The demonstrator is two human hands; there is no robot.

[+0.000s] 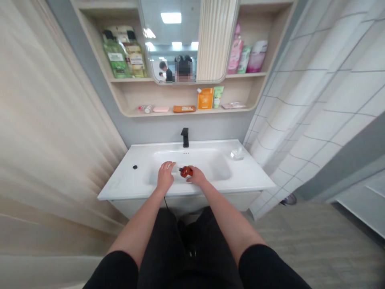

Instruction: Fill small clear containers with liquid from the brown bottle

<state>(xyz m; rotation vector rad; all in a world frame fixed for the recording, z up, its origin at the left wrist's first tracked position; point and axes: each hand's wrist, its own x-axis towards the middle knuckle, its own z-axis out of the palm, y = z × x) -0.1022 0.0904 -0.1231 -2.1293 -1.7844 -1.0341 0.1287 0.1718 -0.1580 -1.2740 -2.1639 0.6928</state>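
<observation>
My right hand (197, 176) is closed around a small reddish-brown bottle (186, 171). The bottle lies tilted on its side over the sink basin (215, 162), its black neck pointing left. Just left of that neck, my left hand (165, 176) grips a small clear container (175, 169), partly hidden by the fingers. The neck and the container are very close; whether they touch I cannot tell. Behind both hands stands a black faucet (185, 137).
A crumpled clear plastic item (237, 154) rests on the counter's right side. At the left is a small black round piece (135, 167). Above, the shelf (164, 113) carries an orange pouch (205, 98), a green tube (218, 97) and several bottles. Curtains hang on both sides.
</observation>
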